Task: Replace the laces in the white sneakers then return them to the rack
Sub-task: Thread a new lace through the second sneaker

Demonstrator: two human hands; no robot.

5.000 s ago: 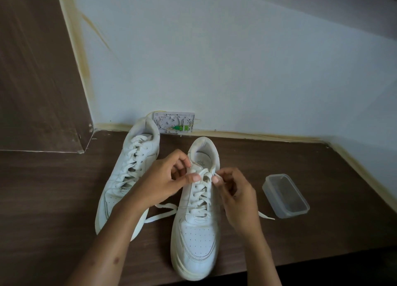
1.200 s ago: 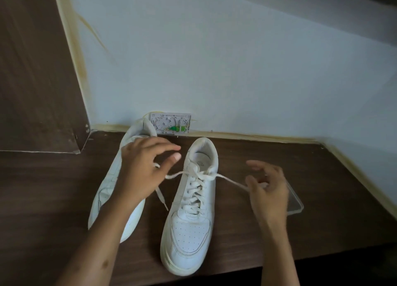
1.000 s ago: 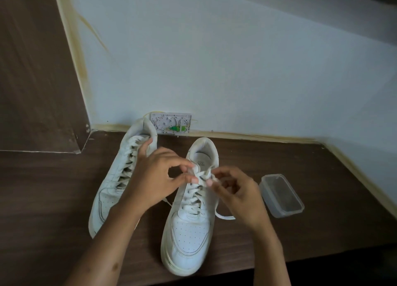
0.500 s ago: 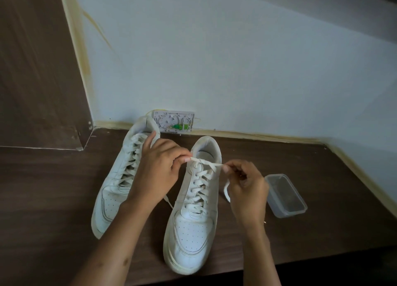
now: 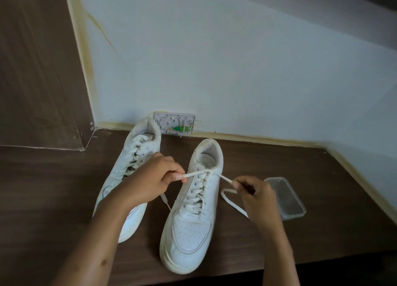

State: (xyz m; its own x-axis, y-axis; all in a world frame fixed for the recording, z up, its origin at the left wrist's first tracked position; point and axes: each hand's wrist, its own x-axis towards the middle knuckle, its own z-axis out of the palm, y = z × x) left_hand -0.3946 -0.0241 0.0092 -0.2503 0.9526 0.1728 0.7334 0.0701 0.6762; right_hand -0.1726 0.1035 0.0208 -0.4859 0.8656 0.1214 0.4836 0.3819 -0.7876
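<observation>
White sneakers (image 5: 189, 232), white laces (image 5: 198, 191); dark brown woodgrain surface (image 5: 322, 238); pale blue wall (image 5: 214, 60); clear container (image 5: 287, 197), possibly grey-tinted.

Two white sneakers (image 5: 189, 210) — one clear plastic container (image 5: 286, 197) — two hands (image 5: 150, 182).

Both forearms are bare to the frame's edge, no sleeves showing. The left hand (image 5: 150, 181) and right hand (image 5: 255, 194) wear nothing.

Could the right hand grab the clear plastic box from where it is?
Probably yes, but not right now. The clear plastic box sits on the dark wooden surface just beside the right hand, with nothing between them. That hand is busy pinching the white shoelace, so it would need to let go first.
</observation>
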